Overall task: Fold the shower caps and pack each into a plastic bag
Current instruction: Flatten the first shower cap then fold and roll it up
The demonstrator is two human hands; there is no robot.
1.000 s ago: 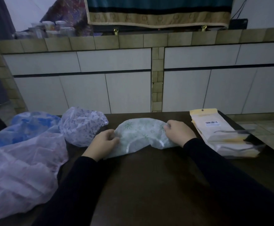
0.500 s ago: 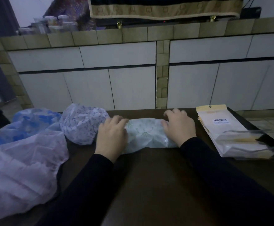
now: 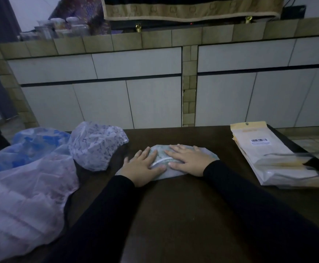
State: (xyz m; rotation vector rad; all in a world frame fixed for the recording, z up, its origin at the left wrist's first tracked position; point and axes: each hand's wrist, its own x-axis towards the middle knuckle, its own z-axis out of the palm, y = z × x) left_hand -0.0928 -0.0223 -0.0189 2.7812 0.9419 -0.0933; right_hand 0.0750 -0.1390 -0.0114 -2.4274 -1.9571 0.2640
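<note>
Far left on the dark brown wooden surface [image 3: 183, 215] lies a heap of loose shower caps: a blue-patterned translucent plastic cap [image 3: 31, 143] at the back and a large pale pink translucent plastic cap [image 3: 22, 202] in front, running off the left edge. Just right of them sits a crumpled white plastic cap with purple print [image 3: 96, 145], puffed up, touching the pink one.

Centre: a white shower cap with faint green print [image 3: 204, 151] lies flattened on the surface in a half-round shape, its white elastic band showing between the hands. The left hand [image 3: 142, 166] rests palm-down on the cap's left end, fingers straight and spread, thumb pointing right along the near edge; it grips nothing. The right hand [image 3: 187, 160] presses flat on the middle and right part of the cap, fingers straight and pointing left, thumb tip nearly meeting the left thumb; it also holds nothing. Both arms wear black long sleeves [image 3: 249, 205].

Right: a stack of clear plastic bags with yellow header cards [image 3: 268, 158] lies near the surface's right edge, apart from the cap, barcode label on the top one, a hang hole in the header.

Behind the surface stands a white-tiled counter front with beige tile trim [image 3: 154, 92].
</note>
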